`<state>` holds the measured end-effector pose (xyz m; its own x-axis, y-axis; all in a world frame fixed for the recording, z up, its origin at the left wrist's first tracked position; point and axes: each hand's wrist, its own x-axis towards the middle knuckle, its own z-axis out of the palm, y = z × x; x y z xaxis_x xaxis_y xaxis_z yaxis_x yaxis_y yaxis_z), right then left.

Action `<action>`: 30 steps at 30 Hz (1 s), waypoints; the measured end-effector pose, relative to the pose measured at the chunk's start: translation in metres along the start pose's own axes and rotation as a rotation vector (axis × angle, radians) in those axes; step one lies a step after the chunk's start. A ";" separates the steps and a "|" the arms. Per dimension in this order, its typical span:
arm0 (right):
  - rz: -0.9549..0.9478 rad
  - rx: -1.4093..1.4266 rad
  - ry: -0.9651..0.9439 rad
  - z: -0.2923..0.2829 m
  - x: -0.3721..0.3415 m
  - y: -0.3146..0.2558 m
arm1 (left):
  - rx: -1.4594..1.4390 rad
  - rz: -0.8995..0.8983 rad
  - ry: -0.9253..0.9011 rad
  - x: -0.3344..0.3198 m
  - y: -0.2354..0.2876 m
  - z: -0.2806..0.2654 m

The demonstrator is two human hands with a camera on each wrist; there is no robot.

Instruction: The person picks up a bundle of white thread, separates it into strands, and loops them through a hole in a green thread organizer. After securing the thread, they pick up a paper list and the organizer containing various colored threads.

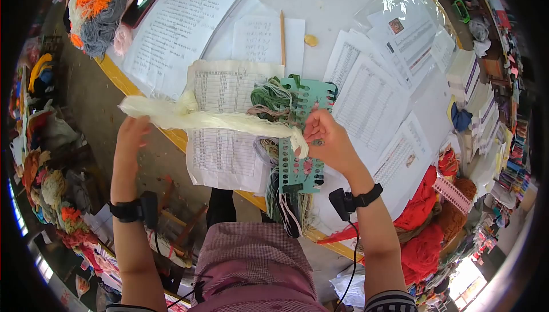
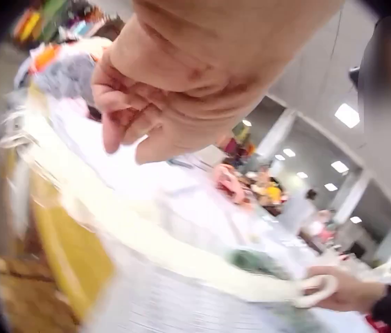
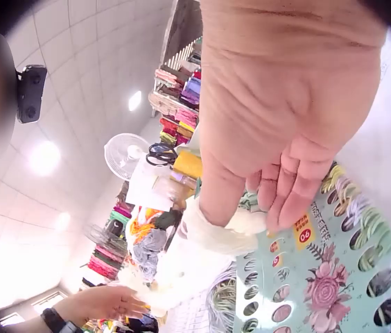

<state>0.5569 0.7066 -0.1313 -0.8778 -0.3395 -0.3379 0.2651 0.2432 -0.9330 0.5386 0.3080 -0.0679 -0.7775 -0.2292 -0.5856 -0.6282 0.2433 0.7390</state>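
A long cream skein of thread (image 1: 217,122) stretches across the head view, above a printed chart sheet (image 1: 223,166). My right hand (image 1: 329,140) holds its looped end, and in the right wrist view the loop (image 3: 227,236) passes round the thumb. Beside the skein's far left end is my left hand (image 1: 134,133); its fingers are loosely bent and, in the left wrist view, apart from the thread. Under the right hand lies a teal thread card (image 3: 296,274) with punched holes, a rose print and hanks of green, grey and pink thread (image 1: 271,95).
A clipped stack of written sheets (image 1: 177,32), a phone (image 1: 146,2) and a pencil (image 1: 282,38) lie on the white table. Printed charts (image 1: 366,103) spread to the right. Red yarn (image 1: 420,249) piles at the near right; grey and orange yarn (image 1: 103,32) at far left.
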 end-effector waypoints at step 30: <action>-0.089 0.023 -0.113 -0.016 0.002 0.008 | 0.218 0.478 -0.458 -0.017 -0.015 0.201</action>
<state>0.5512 0.7224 -0.1372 -0.8480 -0.4596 -0.2640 0.1984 0.1866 -0.9622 0.5562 0.4974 -0.1356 -0.8731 0.3597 -0.3292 -0.1677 0.4125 0.8954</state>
